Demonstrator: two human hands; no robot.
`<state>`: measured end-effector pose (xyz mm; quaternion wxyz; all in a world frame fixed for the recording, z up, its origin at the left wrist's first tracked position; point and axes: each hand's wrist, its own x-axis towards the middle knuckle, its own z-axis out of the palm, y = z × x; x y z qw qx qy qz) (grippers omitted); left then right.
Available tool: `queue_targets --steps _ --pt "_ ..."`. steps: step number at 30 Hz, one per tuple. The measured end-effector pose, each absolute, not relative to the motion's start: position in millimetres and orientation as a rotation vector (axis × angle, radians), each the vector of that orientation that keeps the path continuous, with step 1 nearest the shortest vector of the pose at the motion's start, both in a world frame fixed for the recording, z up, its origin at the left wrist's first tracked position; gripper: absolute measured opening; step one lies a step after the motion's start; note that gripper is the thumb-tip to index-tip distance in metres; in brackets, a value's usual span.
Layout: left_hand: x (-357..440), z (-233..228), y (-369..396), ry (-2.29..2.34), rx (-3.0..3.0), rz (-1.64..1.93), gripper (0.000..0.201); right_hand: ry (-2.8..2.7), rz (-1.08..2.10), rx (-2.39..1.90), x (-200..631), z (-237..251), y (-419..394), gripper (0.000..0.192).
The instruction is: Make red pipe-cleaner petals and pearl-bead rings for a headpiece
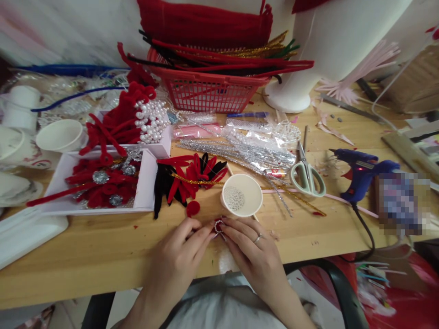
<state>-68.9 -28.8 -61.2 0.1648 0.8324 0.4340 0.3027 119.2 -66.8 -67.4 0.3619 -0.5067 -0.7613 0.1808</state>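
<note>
Between my fingertips is a small red round piece ringed with white pearl beads (218, 225). My left hand (183, 246) pinches it from the left, and my right hand (254, 244), with a ring on one finger, pinches it from the right. Just beyond them stands a paper cup (252, 194) with small white beads at its bottom. A red fuzzy disc (193, 209) is close to my left fingers. Behind it lie red and black pipe-cleaner petals (183, 178), with a gold stem across them.
A white box (146, 187) of red fuzzy flowers stands left, beside pearl clusters (152, 121). A red basket (209, 91) of pipe cleaners is at the back. Scissors (306, 176), a blue glue gun (358, 171) and silver tinsel stems (240, 153) lie to the right.
</note>
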Motion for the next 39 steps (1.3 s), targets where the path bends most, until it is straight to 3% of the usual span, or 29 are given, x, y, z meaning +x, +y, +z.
queue_targets --steps 31,39 --pt "-68.9 -61.1 -29.1 1.292 2.366 0.791 0.023 -1.923 0.417 -1.422 115.4 -64.1 -62.6 0.028" --pt "-68.5 -59.3 -26.4 1.308 2.288 0.727 0.021 -1.84 0.461 -1.42 112.1 -60.0 -59.9 0.014"
